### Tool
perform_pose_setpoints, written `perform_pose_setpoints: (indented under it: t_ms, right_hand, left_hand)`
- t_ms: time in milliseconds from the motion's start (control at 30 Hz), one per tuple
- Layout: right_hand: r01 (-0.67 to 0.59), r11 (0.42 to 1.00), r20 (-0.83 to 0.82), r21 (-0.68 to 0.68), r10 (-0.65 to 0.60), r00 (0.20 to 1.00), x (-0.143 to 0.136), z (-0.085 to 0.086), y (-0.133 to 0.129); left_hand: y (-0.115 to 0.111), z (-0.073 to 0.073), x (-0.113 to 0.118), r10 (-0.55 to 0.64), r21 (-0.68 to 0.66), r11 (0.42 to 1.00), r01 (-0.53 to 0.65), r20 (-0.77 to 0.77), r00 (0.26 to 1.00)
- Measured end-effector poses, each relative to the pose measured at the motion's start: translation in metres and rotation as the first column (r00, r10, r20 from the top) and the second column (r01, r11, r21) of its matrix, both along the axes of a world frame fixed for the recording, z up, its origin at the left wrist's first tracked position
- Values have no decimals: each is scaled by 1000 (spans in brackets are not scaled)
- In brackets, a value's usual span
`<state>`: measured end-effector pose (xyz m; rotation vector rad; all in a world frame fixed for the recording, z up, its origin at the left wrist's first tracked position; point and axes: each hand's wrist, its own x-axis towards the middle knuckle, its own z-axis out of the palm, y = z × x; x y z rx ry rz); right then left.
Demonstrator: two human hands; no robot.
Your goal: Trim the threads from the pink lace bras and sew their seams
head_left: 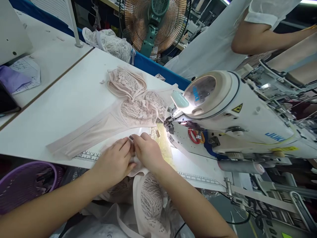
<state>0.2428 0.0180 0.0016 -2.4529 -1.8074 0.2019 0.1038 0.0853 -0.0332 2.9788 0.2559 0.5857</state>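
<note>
My left hand (114, 162) and my right hand (148, 152) meet at the table's front edge, fingers closed in a pinch. Between them is pale beige bra fabric (138, 169), partly hidden by the fingers. A small dark piece (131, 137) shows at the fingertips; its kind cannot be made out. A lace bra cup (151, 195) hangs below my hands over my lap. Just beyond them, a beige lace bra (138, 112) lies on the white table, its wide band (84, 132) stretching left and its right side by the needle area of the sewing machine (213, 99).
A printed ruler strip (86, 156) runs along the front edge. Below left stands a purple basket (53, 168). Behind the table are a fan (155, 26), bundled lace pieces (114, 44) and another person's arm (260, 38). Purple cloth (12, 79) lies far left.
</note>
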Motion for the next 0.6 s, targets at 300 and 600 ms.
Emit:
perform_pose_setpoints:
  t_ms: [300, 600]
  right_hand:
    - [-125, 990, 120, -64, 132, 984, 2, 3, -4]
    - [-69, 994, 86, -85, 76, 993, 5, 19, -15]
  left_hand:
    - [-1, 3, -1, 28, -47, 999, -28, -1, 1000]
    - [-1, 8, 1, 18, -6, 1000, -18, -49, 999]
